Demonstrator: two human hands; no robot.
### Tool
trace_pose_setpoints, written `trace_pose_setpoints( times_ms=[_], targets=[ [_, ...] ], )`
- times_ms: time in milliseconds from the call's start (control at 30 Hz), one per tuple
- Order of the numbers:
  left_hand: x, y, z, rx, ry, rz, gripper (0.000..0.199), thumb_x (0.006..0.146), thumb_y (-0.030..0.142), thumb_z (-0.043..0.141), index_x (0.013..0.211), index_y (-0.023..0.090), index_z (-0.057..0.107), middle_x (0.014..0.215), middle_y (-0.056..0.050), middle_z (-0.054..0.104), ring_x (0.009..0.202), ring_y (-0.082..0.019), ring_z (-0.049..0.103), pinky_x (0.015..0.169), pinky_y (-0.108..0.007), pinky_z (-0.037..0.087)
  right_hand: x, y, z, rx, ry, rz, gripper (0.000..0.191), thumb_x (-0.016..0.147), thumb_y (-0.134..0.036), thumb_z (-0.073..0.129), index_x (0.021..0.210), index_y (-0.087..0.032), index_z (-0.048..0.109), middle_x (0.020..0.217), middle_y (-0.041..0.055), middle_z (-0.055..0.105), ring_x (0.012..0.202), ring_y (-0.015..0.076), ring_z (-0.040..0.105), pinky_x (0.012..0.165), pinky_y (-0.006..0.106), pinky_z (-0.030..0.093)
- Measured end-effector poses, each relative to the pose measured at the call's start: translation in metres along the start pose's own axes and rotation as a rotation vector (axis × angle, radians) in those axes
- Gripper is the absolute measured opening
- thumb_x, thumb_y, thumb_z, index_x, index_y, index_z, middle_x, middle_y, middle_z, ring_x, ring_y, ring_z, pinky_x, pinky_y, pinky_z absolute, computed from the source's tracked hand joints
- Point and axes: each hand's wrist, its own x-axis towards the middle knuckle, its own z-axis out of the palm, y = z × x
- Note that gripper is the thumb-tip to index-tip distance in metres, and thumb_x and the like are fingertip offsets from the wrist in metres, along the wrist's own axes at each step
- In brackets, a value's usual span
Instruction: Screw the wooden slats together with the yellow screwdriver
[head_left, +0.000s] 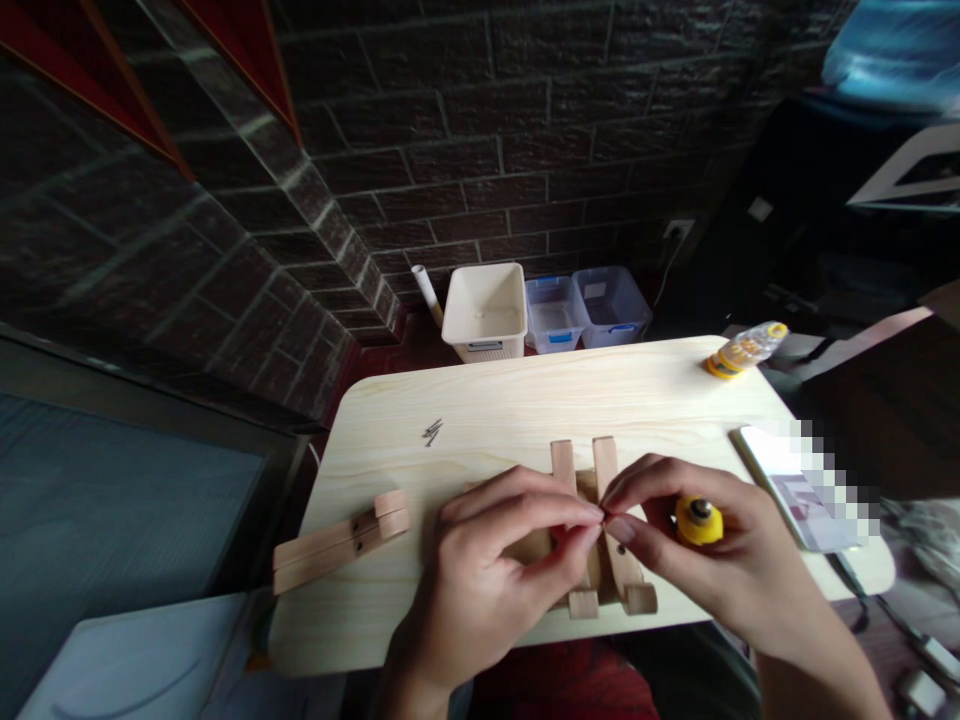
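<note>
My left hand (510,560) and my right hand (697,560) meet at their fingertips above a wooden frame. Both pinch at one spot, where whatever is between the fingers is too small to make out. Tucked in the curled fingers of my right hand is a yellow screwdriver (699,520), its metal-collared end facing up. Under the hands, the wooden frame has two upright strips, a left wooden strip (562,458) and a right wooden strip (625,565) with a dark hole; my hands hide much of it. Several dark screws (432,431) lie loose on the table.
On the pale table (480,400), a pair of joined wooden strips (341,540) lies at left. A clear bottle with yellow ends (746,350) stands back right, a phone (795,490) with a cable at right. A cream bin (486,305) and clear boxes (555,312) sit beyond the far edge.
</note>
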Motion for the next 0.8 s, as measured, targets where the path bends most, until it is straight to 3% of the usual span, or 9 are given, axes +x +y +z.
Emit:
trace_pose_setpoints(
  times_ms=[133, 267, 400, 800],
  targets=[
    [-0.001, -0.006, 0.003, 0.002, -0.011, -0.02, 0.018, 0.086, 0.004, 0.079, 0.095, 0.02, 0.077, 0.09, 0.0, 0.08, 0.081, -0.01, 0.076, 0.076, -0.017, 0.06, 0.003, -0.001, 0.0, -0.042, 0.024, -0.008, 0.009, 0.097, -0.023, 0.075, 0.102, -0.03, 0.075, 0.094, -0.0033, 0.076, 0.085, 0.0125, 0.07, 0.074, 0.018, 0.053],
    [-0.002, -0.011, 0.004, -0.008, 0.001, -0.044, 0.019, 0.086, 0.003, 0.077, 0.095, 0.02, 0.076, 0.09, 0.0, 0.08, 0.081, -0.011, 0.076, 0.077, -0.019, 0.06, 0.004, -0.002, 0.0, -0.074, 0.041, -0.014, 0.011, 0.097, -0.023, 0.076, 0.104, -0.031, 0.075, 0.085, -0.0063, 0.071, 0.069, 0.0076, 0.06, 0.059, 0.015, 0.045],
    [-0.004, -0.01, 0.005, -0.021, 0.01, -0.08, 0.02, 0.086, 0.003, 0.076, 0.097, 0.021, 0.076, 0.09, 0.0, 0.079, 0.081, -0.012, 0.075, 0.077, -0.02, 0.06, 0.002, -0.001, -0.001, -0.081, 0.061, 0.014, 0.009, 0.097, -0.024, 0.077, 0.102, -0.031, 0.075, 0.086, -0.0066, 0.07, 0.064, 0.0066, 0.055, 0.056, 0.014, 0.043],
    [-0.007, -0.009, 0.013, -0.034, -0.021, -0.117, 0.019, 0.087, 0.007, 0.078, 0.098, 0.022, 0.074, 0.089, 0.001, 0.078, 0.079, -0.012, 0.074, 0.076, -0.023, 0.058, -0.003, 0.0, -0.005, -0.079, 0.046, 0.015, 0.007, 0.096, -0.026, 0.077, 0.102, -0.029, 0.077, 0.095, -0.0009, 0.079, 0.082, 0.0136, 0.071, 0.071, 0.018, 0.054]
  ],
)
